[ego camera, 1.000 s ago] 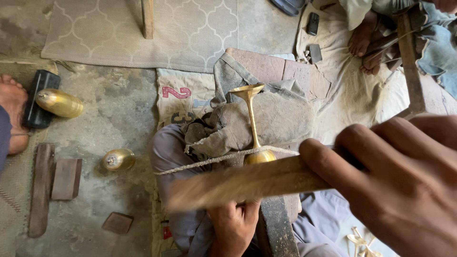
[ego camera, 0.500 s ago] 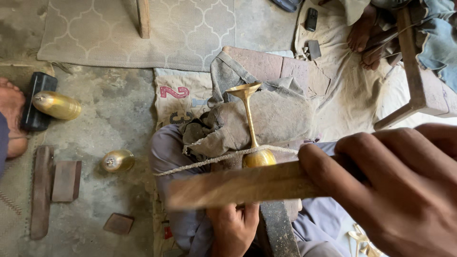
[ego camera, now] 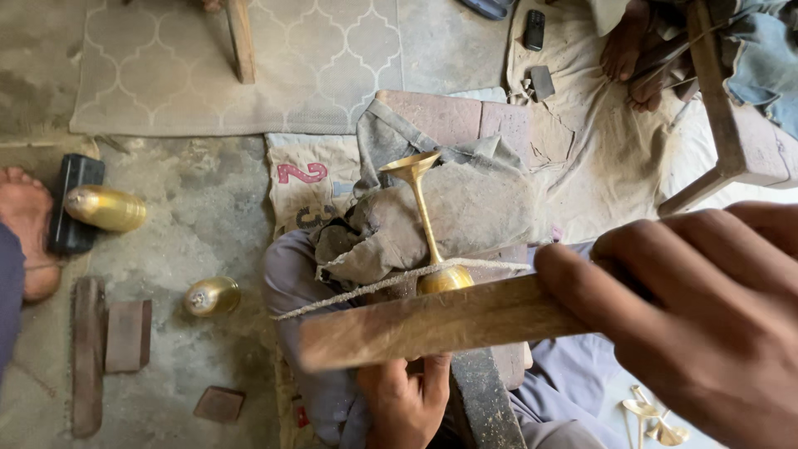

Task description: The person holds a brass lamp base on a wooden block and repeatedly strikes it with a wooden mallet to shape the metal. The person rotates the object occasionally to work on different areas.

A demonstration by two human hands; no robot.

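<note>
Our right hand (ego camera: 706, 324) is clamped on a wooden bow (ego camera: 440, 320); its cord (ego camera: 391, 283) wraps the brass goblet (ego camera: 428, 224). Our left hand (ego camera: 407, 403) grips below. The goblet already shines, though we judge polishing unfinished. Brass pieces (ego camera: 212, 295) lie on the floor (ego camera: 191, 208) beyond.

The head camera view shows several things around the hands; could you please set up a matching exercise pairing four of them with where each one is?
Things:
1. brass goblet
2. wooden stick
3. black phone
4. round brass piece

Places:
A. on the bare concrete floor, left of the lap
B. gripped in the right hand
C. lying over the grey cloth, a cord around its lower end
D. on the pale sheet at the top

Pairs: 1-C, 2-B, 3-D, 4-A
</note>
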